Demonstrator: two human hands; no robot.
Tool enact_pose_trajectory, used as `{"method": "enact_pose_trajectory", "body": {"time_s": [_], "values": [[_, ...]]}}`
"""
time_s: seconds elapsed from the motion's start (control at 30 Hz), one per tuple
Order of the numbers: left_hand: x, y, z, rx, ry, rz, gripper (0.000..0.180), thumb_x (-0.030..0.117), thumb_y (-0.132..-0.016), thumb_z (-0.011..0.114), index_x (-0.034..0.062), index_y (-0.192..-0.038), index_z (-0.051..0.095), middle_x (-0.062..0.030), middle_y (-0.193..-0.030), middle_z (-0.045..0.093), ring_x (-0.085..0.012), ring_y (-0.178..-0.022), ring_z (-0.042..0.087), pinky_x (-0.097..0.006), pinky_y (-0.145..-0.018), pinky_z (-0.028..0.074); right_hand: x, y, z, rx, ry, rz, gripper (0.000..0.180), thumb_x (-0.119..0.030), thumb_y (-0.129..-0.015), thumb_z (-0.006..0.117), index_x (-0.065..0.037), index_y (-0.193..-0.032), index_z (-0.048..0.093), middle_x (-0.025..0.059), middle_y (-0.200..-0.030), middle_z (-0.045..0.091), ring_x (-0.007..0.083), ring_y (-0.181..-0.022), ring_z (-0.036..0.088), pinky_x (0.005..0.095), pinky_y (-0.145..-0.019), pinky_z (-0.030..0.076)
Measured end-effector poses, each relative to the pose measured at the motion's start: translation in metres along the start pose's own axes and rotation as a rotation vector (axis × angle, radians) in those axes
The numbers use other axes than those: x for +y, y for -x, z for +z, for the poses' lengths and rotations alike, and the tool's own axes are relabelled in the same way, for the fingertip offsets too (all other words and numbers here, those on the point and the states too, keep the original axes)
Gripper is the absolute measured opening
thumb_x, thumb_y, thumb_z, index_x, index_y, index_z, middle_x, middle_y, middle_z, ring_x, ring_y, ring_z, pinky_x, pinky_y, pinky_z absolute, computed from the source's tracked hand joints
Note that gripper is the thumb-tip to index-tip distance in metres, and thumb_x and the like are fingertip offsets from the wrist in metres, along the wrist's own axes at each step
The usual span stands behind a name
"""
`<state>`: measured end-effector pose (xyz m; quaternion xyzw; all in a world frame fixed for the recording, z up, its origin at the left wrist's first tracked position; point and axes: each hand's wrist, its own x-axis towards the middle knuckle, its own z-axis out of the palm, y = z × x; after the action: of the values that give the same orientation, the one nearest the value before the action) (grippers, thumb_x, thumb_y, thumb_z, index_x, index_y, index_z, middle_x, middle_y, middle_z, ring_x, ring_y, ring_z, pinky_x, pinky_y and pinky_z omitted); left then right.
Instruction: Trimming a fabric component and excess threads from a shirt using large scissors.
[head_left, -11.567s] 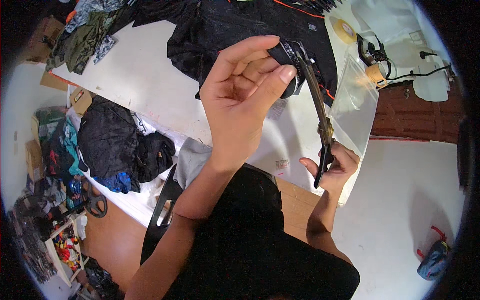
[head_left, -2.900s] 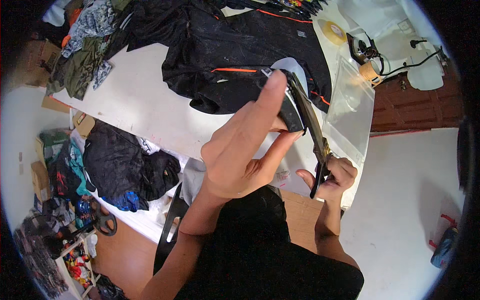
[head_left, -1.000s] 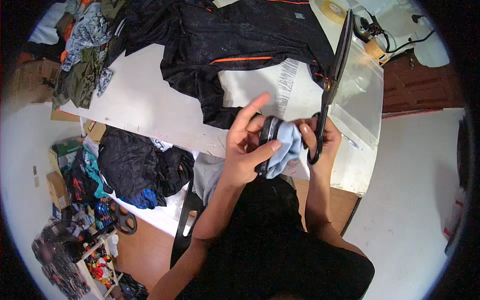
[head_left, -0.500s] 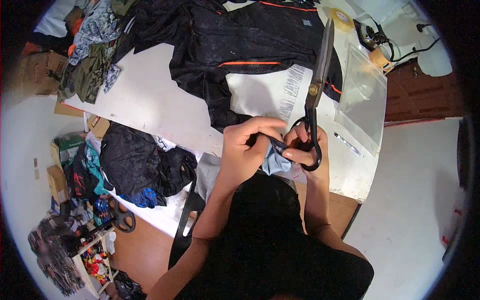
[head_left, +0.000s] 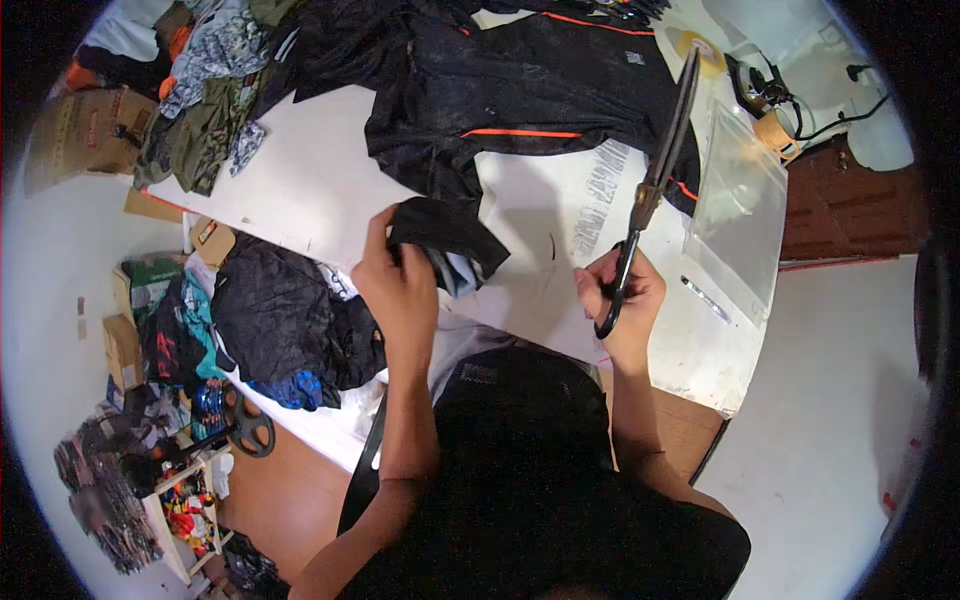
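Note:
My left hand (head_left: 398, 275) grips the black sleeve end (head_left: 455, 232) of a dark garment, its fingers partly hidden by the cloth. A pale blue-grey lining (head_left: 457, 273) shows under the black fabric. The rest of the black garment (head_left: 480, 90), with orange piping, is spread over the table beyond. In my right hand (head_left: 625, 290) is a pair of large scissors (head_left: 650, 190), its black handles in the palm and its long blades together, pointing away. A small dark sliver (head_left: 553, 247) shows against the white surface between my hands.
The white table (head_left: 300, 160) carries camouflage clothes (head_left: 195, 130) at far left, a clear plastic sheet (head_left: 735, 220), a pen (head_left: 706, 299) and a tape roll (head_left: 705, 55) on the right. More dark clothes (head_left: 290, 310) are piled to the left, near a cardboard box (head_left: 90, 130).
My hands have come apart: the left has moved left with the sleeve end, while the right keeps the scissors. The small dark sliver now shows between them. The view has shifted slightly.

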<state>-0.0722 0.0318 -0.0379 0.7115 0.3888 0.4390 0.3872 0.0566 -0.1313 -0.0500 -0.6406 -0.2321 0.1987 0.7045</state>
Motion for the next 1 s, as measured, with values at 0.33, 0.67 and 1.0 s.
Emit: {"method": "enact_pose_trajectory", "body": {"time_s": [0.33, 0.67, 1.0], "values": [[0.007, 0.002, 0.009, -0.264, 0.452, -0.310, 0.033, -0.006, -0.087, 0.037, -0.0003, -0.113, 0.056, -0.0031, -0.085, 0.060, -0.0056, -0.069, 0.051, -0.017, -0.061, 0.039, 0.005, -0.009, 0.020, -0.133, -0.151, 0.043, 0.030, 0.003, -0.072, 0.073, 0.004, -0.096, 0.056, 0.0162, -0.104, 0.064, 0.0153, -0.089, 0.062, 0.0297, -0.081, 0.051], [0.014, 0.011, 0.019, -0.494, 0.629, -0.212, 0.040, -0.016, -0.076, 0.052, 0.0014, -0.112, 0.056, -0.0046, -0.101, 0.054, -0.0064, -0.079, 0.053, -0.018, -0.064, 0.044, 0.019, -0.012, 0.028, -0.221, -0.123, 0.122, 0.021, 0.000, -0.069, 0.073, -0.004, -0.077, 0.054, -0.0014, -0.067, 0.059, 0.0024, -0.059, 0.050, 0.0171, -0.053, 0.039], [0.006, 0.002, 0.010, -0.290, -0.369, 0.271, 0.026, -0.014, -0.061, 0.050, 0.0009, -0.075, 0.066, -0.0124, -0.108, 0.057, -0.0246, -0.065, 0.060, -0.032, -0.059, 0.048, 0.002, -0.017, 0.022, -0.223, -0.208, 0.226, 0.020, 0.000, -0.073, 0.071, -0.002, -0.075, 0.050, 0.0055, -0.067, 0.062, 0.0090, -0.050, 0.059, 0.0188, -0.041, 0.042]]}}
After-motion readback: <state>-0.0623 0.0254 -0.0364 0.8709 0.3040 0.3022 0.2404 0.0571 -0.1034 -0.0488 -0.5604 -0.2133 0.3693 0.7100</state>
